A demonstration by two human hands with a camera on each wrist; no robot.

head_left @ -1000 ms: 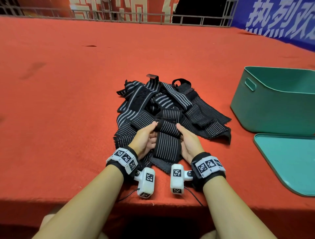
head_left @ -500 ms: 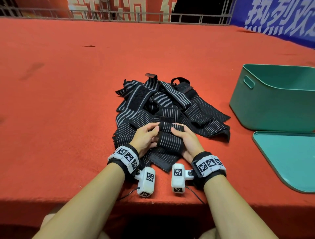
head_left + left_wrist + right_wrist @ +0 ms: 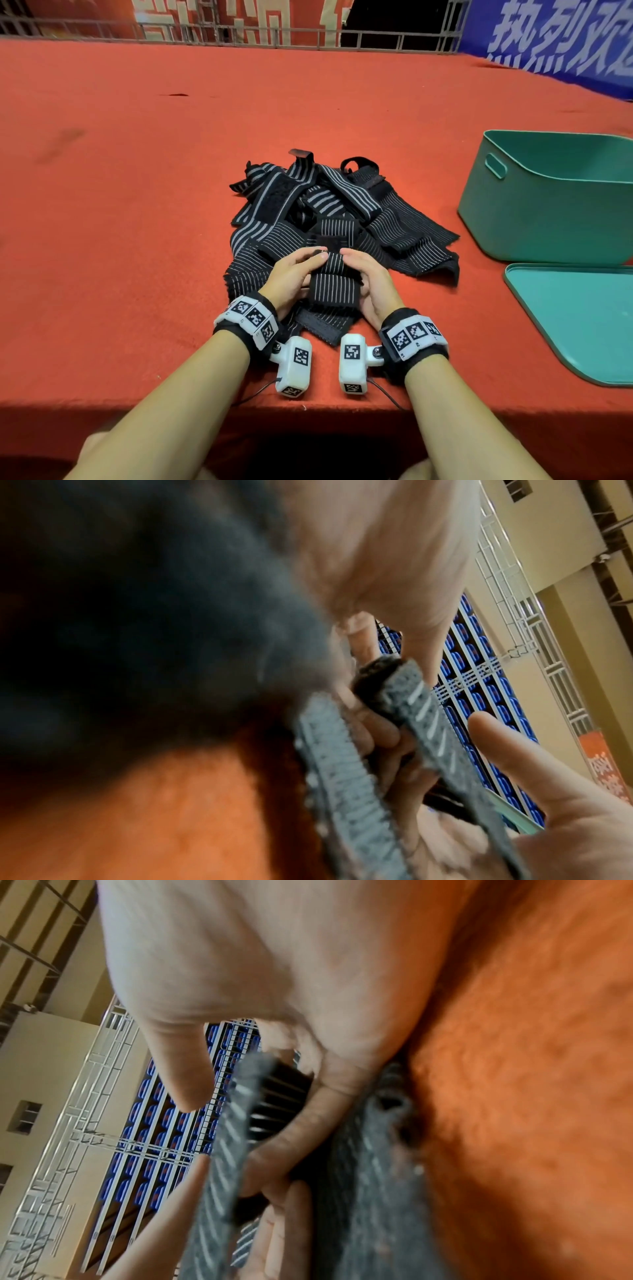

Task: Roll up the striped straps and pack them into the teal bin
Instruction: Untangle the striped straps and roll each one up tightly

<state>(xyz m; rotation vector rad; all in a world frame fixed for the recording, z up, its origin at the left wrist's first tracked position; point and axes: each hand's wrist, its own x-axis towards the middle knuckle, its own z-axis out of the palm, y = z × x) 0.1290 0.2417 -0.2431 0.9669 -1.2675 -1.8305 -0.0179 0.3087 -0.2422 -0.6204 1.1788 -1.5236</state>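
- Since the strap (image 3: 334,282) you're on is soft stretchy webbing, expect it to be light, floppy and a bit springy, so I'd guess the roll wants to pop open the moment you ease off.
- Your left hand (image 3: 291,279) and right hand (image 3: 371,284) are both clamped on it, one at each side edge, thumbs on top at the far end and fingers curled under. It sits at the near edge of the pile (image 3: 329,219), half rolled, with its tail (image 3: 325,323) lying flat on the cloth (image 3: 137,240) nearer you than the pile.
- Best hold, I reckon: keep pinching the side edges close to the rolled part, not the loose tail, and keep tension on it.
- Some straps in the pile show plain black patches, maybe hook-and-loop; I can't tell for sure. If so, they could snag neighbours when you lift.
- The bin (image 3: 548,205) stands right of the pile, well apart, with its lid (image 3: 575,318) flat on the cloth just nearer you than the bin.
- Writing: no brand readable on the straps. There are big white characters on a blue banner (image 3: 555,37) beyond the pile, cut off, and square coded tags on your wristbands.
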